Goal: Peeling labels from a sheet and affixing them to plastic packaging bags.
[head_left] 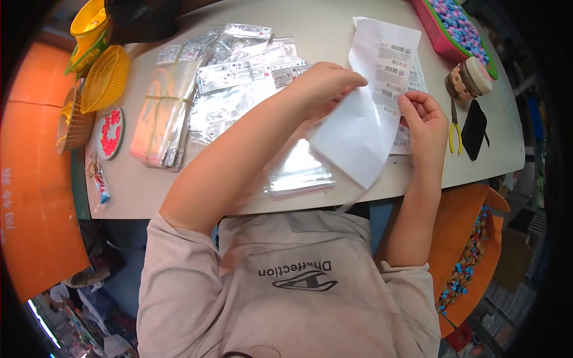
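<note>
A white sheet of printed labels [353, 138] curls up above the table, its lower end bent toward me. My left hand [328, 88] pinches the sheet's left edge, thumb pointing right. At the opposite edge, my right hand [425, 116] grips the sheet with the thumb on top and the fingers curled. More label sheets [416, 74] lie flat underneath. Clear plastic bags with printed strips [230, 107] are spread beneath and beyond my left forearm. Closer to me sits a stack of clear bags [301, 173], partly covered by the sheet and my arm.
A banded bundle of clear bags [158, 119] lies left, near a plate of red pieces [111, 132] and yellow baskets [106, 79]. On the right are a pink basket [431, 31] of blue-purple pieces, a jar [468, 79], yellow-handled pliers [455, 134] and a black phone-like object [474, 130].
</note>
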